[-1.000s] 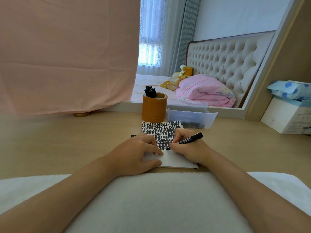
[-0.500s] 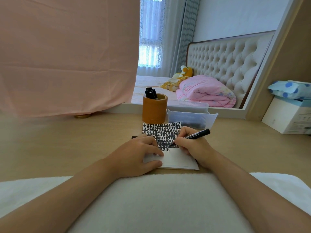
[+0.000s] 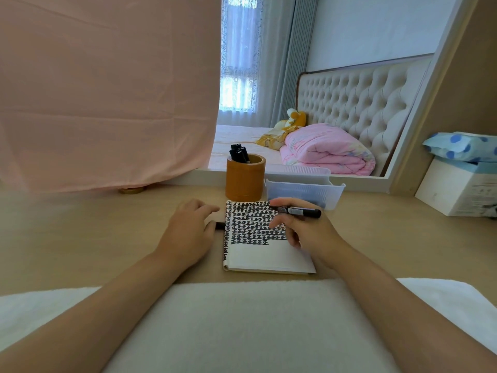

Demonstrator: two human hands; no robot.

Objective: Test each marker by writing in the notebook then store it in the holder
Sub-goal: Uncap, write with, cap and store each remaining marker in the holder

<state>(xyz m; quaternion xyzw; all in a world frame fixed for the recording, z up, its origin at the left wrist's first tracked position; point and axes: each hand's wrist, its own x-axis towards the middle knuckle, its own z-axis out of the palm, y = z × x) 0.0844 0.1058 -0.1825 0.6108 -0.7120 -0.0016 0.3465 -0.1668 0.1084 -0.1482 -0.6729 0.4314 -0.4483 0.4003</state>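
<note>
Above the upper right corner of the page, that's where your marker (image 3: 301, 212) is: lying almost level, pinched in the fingers of your right hand (image 3: 309, 232), off the paper. Which end carries the tip I can't make out; the left end sits behind your fingers. Under it, the notebook (image 3: 266, 255) lies open on the desk (image 3: 80, 238), the upper part of the page packed with rows of black marks and the lower part blank.

Just off the notebook's left edge, a short black piece (image 3: 220, 225) pokes out from under your left hand (image 3: 185, 235), by the look of it the cap, though it's too small to be sure. That hand lies beside the notebook with loose fingers and nothing in its grasp that I can see. Whether your thumb touches the black piece is hidden.

So the writing test reads as done for this marker, and you're at the handover to storage. The next move calls for the cap: bring the two hands together, line cap and tip up and press home. Then carry the marker to the brown holder (image 3: 243, 181) just behind the notebook's top left corner. Several stored markers (image 3: 238, 153) lean at its left side, so aim for the open right half of the mouth.

Beside the holder on the right stands a clear plastic tray (image 3: 309, 192), with a white box (image 3: 454, 192) well off to the right.
</note>
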